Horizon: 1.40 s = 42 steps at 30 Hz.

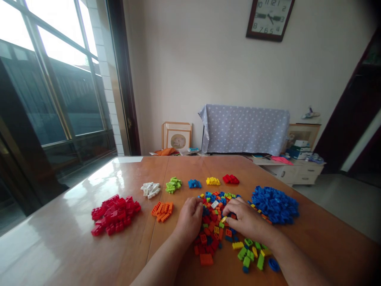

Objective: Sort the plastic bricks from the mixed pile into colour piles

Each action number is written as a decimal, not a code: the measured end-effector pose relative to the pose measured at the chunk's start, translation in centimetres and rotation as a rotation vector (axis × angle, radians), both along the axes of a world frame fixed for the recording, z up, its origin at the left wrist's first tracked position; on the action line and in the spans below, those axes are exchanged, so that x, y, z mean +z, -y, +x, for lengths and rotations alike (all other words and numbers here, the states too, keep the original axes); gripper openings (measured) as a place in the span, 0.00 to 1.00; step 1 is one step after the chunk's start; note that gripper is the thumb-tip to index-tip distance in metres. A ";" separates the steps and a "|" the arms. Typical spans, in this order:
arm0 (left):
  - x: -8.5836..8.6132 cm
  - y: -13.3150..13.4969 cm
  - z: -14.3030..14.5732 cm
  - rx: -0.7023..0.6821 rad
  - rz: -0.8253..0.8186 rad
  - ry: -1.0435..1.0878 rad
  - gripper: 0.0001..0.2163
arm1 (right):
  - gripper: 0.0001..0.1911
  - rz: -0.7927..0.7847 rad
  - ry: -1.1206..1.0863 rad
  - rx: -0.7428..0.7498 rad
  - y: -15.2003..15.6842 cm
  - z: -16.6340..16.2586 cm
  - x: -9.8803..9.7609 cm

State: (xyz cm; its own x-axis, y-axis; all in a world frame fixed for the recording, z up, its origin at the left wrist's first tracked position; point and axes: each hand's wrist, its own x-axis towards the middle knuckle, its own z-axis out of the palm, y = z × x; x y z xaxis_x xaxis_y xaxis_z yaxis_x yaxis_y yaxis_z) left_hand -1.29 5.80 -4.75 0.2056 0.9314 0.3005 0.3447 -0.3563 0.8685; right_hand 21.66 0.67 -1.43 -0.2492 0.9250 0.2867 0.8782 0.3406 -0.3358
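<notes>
A mixed heap of small coloured bricks (214,222) lies on the wooden table (74,246) right in front of me. My left hand (189,219) rests on the heap's left edge, fingers curled down into the bricks. My right hand (244,219) lies on the heap's right side, its fingertips pinched among the bricks at the middle. What either hand holds is hidden. A big pile of red bricks (114,213) sits at the left and a big pile of blue bricks (275,204) at the right.
Small sorted piles stand behind the heap: white (150,189), light green (173,184), blue (194,183), yellow (213,181), red (230,179), and orange (162,210) nearer. Loose green and yellow bricks (251,254) lie by my right wrist. A cloth-covered cabinet (244,129) stands beyond the table.
</notes>
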 end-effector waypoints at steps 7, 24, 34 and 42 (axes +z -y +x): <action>0.2 0.1 0.1 0.010 -0.009 -0.016 0.10 | 0.04 -0.030 -0.114 0.038 0.0 0.5 0.4; 0.0 -0.2 0.0 0.002 -0.043 0.029 0.09 | 0.09 -0.089 -0.575 -0.294 -6.3 1.5 1.7; -0.4 -0.3 -0.1 0.015 -0.048 0.075 0.08 | 0.08 -0.132 -0.602 -0.587 -14.0 2.0 -0.1; -1.0 -0.6 0.0 0.013 -0.035 0.075 0.08 | 0.04 -0.102 -0.521 -0.678 -17.3 1.4 -1.4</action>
State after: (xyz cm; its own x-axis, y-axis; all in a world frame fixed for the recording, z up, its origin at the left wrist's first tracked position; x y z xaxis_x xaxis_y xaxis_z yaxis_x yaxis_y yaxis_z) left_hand -1.33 6.36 -5.77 0.1713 0.9440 0.2819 0.2832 -0.3213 0.9037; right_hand 23.10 17.93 -2.80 0.5069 0.8539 0.1180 0.6061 -0.2558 -0.7531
